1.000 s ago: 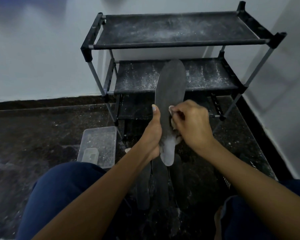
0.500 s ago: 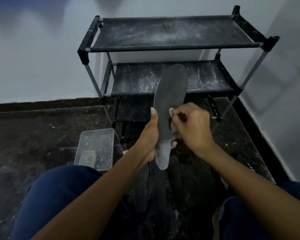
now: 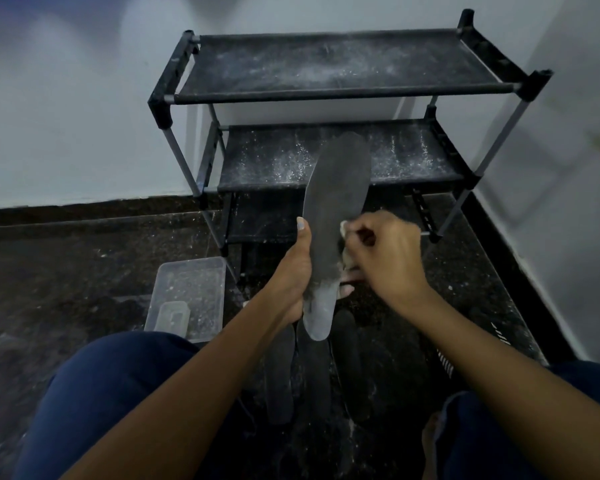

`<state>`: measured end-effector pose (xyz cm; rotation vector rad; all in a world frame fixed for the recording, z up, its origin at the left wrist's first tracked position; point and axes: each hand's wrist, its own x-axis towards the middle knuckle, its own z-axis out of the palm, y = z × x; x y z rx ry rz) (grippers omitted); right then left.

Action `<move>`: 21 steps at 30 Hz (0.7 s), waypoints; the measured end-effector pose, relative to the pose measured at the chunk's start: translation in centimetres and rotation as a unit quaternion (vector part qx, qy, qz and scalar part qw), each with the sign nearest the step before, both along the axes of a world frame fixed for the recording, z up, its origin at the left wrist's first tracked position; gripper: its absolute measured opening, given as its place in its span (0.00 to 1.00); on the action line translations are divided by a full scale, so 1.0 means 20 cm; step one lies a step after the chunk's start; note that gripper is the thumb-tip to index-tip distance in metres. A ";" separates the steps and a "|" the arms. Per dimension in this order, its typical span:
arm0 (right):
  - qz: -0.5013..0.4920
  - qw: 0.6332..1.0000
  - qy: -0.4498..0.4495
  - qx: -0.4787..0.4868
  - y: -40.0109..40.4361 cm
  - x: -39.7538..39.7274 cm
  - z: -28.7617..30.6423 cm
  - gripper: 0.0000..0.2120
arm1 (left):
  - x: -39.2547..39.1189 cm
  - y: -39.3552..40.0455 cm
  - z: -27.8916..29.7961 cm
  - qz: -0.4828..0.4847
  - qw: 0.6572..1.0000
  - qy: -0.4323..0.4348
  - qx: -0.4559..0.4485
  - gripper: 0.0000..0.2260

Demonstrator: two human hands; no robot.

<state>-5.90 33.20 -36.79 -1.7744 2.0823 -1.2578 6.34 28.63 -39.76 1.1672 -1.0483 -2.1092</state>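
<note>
Flat dark insole [image 3: 333, 216], dusty and pale at the heel, is held upright above the floor [image 3: 66, 271]. It is gripped low by the left hand [image 3: 291, 282]. A pale wad [image 3: 344, 226] is pinched in the right hand [image 3: 385, 258] against the insole's edge. A smaller clear box [image 3: 174, 315] is seen inside the clear tub [image 3: 194, 275].

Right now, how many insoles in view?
4. One insole held upright by the left hand, right hand presses a cloth to it; three insoles lie side by side on the floor below it. Arms may hide more.
</note>
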 end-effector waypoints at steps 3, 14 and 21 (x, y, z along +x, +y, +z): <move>-0.031 0.999 0.011 -0.025 -0.05 -0.05 0.01 0.05 | -0.01 0.01 0.01 -0.023 1.000 -0.004 0.004 0.33; 0.092 0.993 0.060 0.046 0.10 0.11 -0.06 0.03 | 0.04 -0.04 0.01 0.040 0.999 -0.011 0.006 0.35; 0.052 0.995 0.084 -0.013 0.04 0.07 -0.02 0.04 | 0.04 -0.03 0.06 0.062 0.997 0.037 0.029 0.31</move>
